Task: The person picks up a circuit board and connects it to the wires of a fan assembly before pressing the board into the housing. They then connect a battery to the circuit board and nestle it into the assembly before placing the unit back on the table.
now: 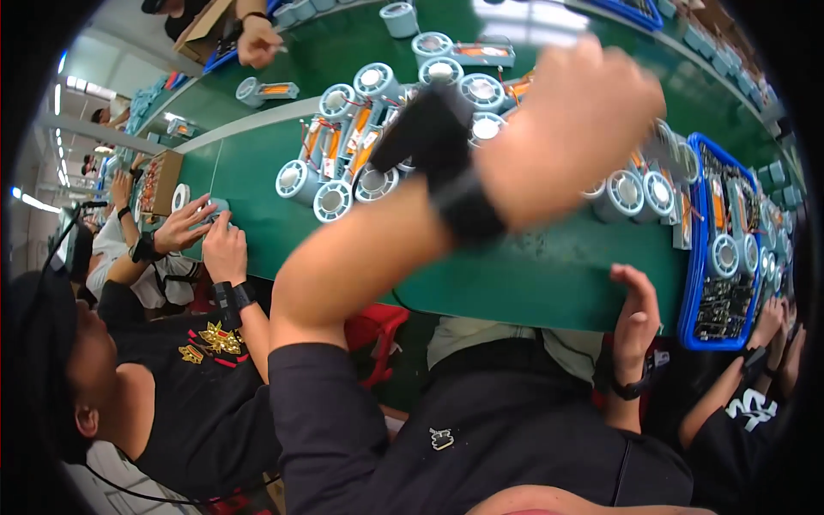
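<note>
My left hand (575, 129) is raised over the bench with its fingers curled. It is blurred, and its back hides whatever may be inside the fist. A black strap with a dark block circles that wrist. Behind the hand and forearm stand several light-blue handheld fan bodies (374, 81), with round white grilles and orange pieces in their handles. More round fan heads (624, 193) show just right of the forearm, partly covered by it. My right hand (635, 318) is at the bench's near edge, fingers up and thumb apart, with nothing in it.
A blue tray (687, 300) of dark circuit boards and fan bodies stands on the green bench (532, 283) to the right. At left, a co-worker's hands (225, 245) work on a small light-blue part. Another person's hand (257, 41) reaches in across the bench. A red stool (378, 343) sits below.
</note>
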The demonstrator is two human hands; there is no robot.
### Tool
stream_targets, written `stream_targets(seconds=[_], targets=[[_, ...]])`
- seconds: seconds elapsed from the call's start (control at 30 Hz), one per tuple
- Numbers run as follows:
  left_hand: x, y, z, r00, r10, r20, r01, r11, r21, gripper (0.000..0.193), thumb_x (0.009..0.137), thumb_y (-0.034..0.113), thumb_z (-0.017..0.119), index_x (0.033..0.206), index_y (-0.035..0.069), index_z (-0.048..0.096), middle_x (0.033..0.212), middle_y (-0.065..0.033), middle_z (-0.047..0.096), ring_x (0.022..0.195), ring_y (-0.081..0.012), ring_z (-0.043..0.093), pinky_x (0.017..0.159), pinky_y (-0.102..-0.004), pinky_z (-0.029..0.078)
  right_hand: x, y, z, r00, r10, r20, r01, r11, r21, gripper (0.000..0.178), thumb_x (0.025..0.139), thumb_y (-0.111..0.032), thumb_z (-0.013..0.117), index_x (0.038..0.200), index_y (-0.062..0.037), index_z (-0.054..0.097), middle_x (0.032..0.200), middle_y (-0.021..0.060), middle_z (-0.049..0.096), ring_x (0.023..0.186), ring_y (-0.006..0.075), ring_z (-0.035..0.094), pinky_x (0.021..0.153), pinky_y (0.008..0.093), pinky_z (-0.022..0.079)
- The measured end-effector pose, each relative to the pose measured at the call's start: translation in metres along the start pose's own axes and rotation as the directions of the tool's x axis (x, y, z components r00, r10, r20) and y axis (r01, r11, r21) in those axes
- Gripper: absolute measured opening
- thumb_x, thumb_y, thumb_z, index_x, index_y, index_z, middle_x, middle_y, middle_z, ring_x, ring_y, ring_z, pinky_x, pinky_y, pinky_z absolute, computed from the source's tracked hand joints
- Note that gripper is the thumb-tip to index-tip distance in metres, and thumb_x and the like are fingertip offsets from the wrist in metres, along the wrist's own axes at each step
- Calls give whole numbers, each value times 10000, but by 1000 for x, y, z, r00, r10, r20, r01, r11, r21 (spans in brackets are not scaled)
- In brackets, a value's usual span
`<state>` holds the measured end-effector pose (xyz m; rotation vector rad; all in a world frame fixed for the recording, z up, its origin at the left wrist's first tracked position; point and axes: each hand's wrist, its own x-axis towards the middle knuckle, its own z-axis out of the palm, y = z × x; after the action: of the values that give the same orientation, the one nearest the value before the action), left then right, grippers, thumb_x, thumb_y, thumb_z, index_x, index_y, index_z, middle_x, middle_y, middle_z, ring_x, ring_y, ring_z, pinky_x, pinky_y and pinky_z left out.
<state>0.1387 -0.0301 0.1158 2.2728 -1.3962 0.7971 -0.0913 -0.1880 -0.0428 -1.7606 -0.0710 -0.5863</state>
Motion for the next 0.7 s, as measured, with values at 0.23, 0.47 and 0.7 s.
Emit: stream_targets(seconds=[0.23, 0.47, 0.7], targets=[[71, -172, 125, 897, -441, 11, 420, 861, 285, 163, 887, 135, 653, 967, 108, 792, 992, -123, 764, 1018, -318, 726, 822, -460, 575, 3, -11, -1, 981, 136, 138, -114, 982, -152, 558, 1068, -446, 487, 1186, 83, 619, 1122, 189, 663, 1043, 271, 638, 954, 371, 489], [40, -213, 109, 798, -327, 506, 268, 945, 188, 482, 852, 481, 749, 1221, 172, 762, 1244, -126, 721, 1186, -352, 661, 1063, -502, 485, 15, -7, -4, 987, 53, 154, -36, 993, -114, 505, 1080, -401, 468, 1132, 73, 633, 1049, 179, 671, 967, 248, 636, 875, 342, 494], [19, -186, 27, 522, -478, 706, 262, 878, 400, 704, 855, 711, 604, 1245, 143, 742, 1259, -144, 711, 1239, -336, 631, 1147, -406, 399, 11, -7, -10, 951, 82, 299, -72, 996, -44, 459, 1074, -363, 479, 1031, 60, 654, 978, 164, 685, 833, 201, 588, 738, 309, 460]])
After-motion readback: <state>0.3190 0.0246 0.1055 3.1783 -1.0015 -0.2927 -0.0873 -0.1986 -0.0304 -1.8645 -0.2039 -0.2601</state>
